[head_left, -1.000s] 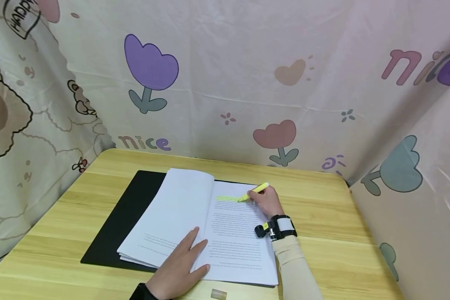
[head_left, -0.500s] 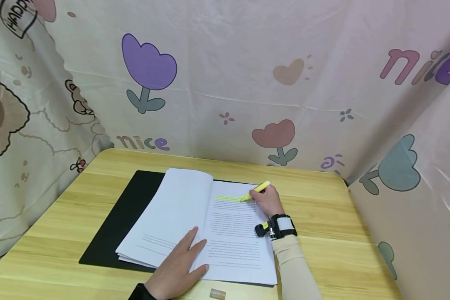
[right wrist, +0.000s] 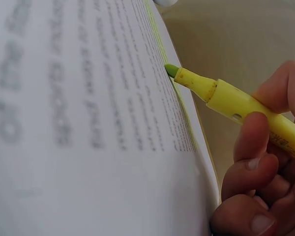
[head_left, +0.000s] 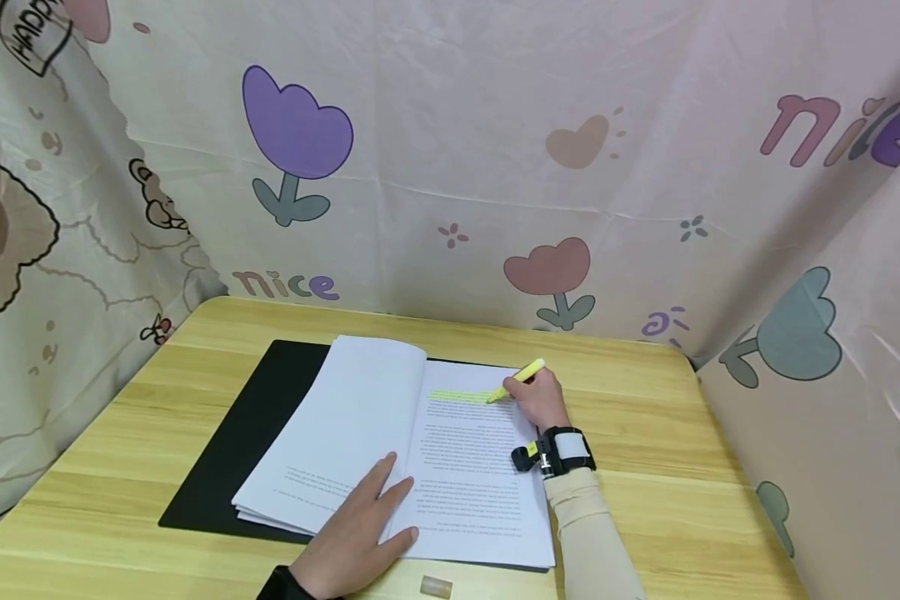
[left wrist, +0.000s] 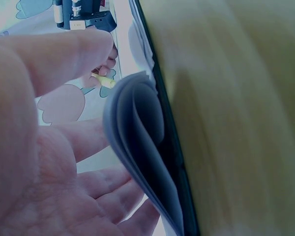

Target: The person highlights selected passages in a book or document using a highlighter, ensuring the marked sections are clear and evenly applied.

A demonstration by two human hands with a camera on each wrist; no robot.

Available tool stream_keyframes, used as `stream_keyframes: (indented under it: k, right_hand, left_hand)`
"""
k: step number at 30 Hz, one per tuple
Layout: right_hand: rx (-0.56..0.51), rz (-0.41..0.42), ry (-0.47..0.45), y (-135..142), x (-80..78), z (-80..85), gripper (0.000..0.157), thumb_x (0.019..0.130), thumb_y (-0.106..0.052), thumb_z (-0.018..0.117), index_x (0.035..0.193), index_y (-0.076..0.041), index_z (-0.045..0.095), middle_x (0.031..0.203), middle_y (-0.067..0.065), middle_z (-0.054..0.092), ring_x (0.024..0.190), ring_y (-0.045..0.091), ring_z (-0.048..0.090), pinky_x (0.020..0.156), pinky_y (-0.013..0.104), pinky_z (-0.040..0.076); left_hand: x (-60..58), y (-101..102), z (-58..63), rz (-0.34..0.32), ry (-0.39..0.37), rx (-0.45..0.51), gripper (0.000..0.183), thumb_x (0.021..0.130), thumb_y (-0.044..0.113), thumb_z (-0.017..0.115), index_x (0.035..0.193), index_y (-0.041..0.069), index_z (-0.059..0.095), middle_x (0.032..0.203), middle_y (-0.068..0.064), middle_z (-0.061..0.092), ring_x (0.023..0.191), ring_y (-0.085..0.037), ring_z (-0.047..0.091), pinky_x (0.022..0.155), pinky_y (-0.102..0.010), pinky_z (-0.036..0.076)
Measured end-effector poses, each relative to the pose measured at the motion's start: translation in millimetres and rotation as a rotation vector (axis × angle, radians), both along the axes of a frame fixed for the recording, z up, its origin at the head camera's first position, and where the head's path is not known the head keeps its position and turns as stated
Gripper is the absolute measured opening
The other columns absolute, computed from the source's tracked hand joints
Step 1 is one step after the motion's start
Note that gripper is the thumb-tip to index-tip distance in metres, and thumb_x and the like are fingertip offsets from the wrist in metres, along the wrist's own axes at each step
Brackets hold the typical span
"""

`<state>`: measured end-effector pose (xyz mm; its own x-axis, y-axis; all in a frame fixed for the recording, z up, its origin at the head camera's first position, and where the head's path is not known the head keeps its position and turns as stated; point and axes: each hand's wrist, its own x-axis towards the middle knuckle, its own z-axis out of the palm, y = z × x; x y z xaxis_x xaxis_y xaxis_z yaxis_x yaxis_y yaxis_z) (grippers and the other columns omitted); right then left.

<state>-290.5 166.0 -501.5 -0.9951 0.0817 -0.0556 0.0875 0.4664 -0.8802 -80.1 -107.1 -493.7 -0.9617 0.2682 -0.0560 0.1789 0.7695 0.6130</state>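
Note:
My right hand (head_left: pixel 542 400) pinches a yellow highlighter (head_left: pixel 527 372) over the upper part of the right-hand printed page (head_left: pixel 468 508). In the right wrist view the green tip of the highlighter (right wrist: pixel 226 98) is right at the lines of text, beside a yellow-green marked strip (right wrist: pixel 160 44). Spread across the lower gutter of the open stapled-looking booklet (head_left: pixel 345 417), my left hand (head_left: pixel 356 533) rests with its fingers straight. The left wrist view shows the curled page stack (left wrist: pixel 132 123) edge-on beside the left hand (left wrist: pixel 64 147).
A black folder (head_left: pixel 225 467) lies under the booklet on the wooden table (head_left: pixel 645 433). Near the front edge sits a small grey-brown block (head_left: pixel 437 587). A patterned curtain (head_left: pixel 450 167) hangs behind the table and at both sides.
The highlighter and my right hand have slid slightly to the right along the text line, and the yellow marking reaches further right. My left hand has stayed in place on the booklet.

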Motion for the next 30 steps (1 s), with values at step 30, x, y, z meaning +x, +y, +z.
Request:
stream_keyframes:
  k: [30]
  right_hand:
    - [0.007,-0.044,-0.045,12.8,-2.5,2.0,0.025,0.092,-0.026,0.069,0.101,-0.003,0.064,0.085,0.009,0.052,0.070,0.022,0.049,0.059,0.029,0.037]
  left_hand:
    - [-0.3,1.0,0.6,0.011,-0.016,0.001,0.067,0.093,0.040,0.075,0.146,0.004,0.058,0.168,-0.017,0.026,0.153,-0.042,0.027,0.116,-0.067,0.031]
